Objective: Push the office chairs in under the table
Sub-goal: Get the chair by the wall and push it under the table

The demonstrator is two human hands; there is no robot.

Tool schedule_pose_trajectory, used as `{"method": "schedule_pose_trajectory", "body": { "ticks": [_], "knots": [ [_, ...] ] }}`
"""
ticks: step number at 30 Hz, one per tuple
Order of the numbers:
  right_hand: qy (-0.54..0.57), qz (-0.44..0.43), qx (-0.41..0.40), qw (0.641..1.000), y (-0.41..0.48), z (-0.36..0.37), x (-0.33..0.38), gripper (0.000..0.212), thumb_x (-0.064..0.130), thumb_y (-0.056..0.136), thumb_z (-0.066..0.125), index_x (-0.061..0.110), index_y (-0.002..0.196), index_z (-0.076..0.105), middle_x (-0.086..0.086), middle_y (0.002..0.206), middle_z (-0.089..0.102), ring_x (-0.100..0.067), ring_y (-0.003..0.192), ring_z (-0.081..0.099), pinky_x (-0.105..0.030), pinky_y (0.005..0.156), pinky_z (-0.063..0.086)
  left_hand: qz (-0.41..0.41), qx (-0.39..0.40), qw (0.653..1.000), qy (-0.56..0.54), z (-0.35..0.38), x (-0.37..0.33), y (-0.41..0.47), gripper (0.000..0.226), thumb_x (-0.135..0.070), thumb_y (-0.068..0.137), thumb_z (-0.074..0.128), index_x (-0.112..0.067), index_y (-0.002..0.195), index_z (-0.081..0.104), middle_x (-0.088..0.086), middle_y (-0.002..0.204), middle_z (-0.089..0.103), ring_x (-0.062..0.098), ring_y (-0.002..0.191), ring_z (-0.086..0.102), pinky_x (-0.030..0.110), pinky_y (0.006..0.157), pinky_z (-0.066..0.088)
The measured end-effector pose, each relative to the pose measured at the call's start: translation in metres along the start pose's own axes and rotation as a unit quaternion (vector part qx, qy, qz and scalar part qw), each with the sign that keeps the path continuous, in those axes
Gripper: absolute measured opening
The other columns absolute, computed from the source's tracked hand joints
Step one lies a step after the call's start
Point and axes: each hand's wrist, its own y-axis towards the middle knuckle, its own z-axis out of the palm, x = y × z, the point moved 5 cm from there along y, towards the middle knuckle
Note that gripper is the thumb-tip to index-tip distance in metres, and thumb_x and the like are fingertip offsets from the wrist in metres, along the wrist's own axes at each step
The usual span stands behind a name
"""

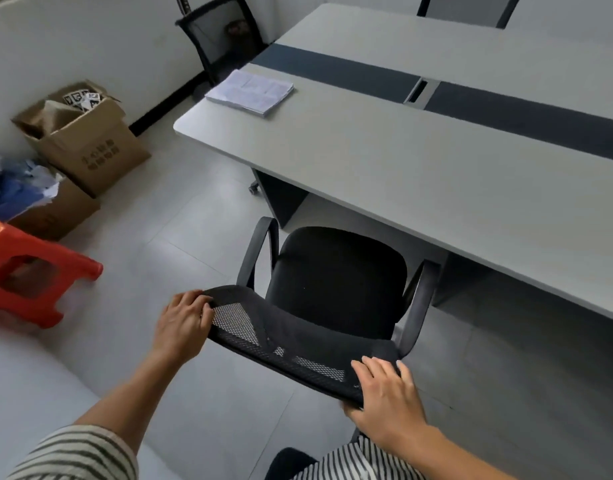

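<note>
A black office chair (336,278) with a mesh backrest and two armrests stands in front of me, its seat facing the long grey table (419,161). The seat's front edge sits just at the table's near edge, with most of the seat outside it. My left hand (184,323) grips the left top corner of the backrest. My right hand (384,396) grips the right top corner. A second black mesh chair (225,36) stands at the table's far left end. The back of a third chair (464,8) shows at the far side.
A stack of papers (251,91) lies on the table's left end. On the floor to the left are two open cardboard boxes (86,140) and an orange plastic stool (31,271). A dark table leg panel (284,199) stands just left of the seat.
</note>
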Motion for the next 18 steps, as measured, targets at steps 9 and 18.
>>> {"method": "schedule_pose_trajectory", "body": {
  "ticks": [9,18],
  "knots": [
    [0.04,0.108,-0.028,0.993,0.057,0.003,0.026,0.066,0.069,0.06,0.049,0.026,0.103,0.074,0.009,0.102,0.075,-0.009,0.094,0.071,-0.033,0.081,0.058,0.127,-0.027,0.99,-0.058,-0.037,-0.021,0.141,0.053,-0.041,0.087,0.022,-0.017,0.104,0.066,0.003,0.116,0.062,0.027,0.107,0.05,0.04,0.085,0.051],
    [0.096,0.236,-0.102,0.962,0.135,-0.014,0.083,0.068,0.072,0.088,0.025,0.027,0.114,0.068,0.007,0.116,0.071,-0.012,0.108,0.066,-0.033,0.091,0.052,0.226,0.059,0.971,-0.055,-0.061,-0.043,0.29,0.036,-0.029,0.094,0.041,-0.019,0.122,0.06,-0.005,0.141,0.048,0.018,0.13,0.032,0.045,0.093,0.045]
  ]
}}
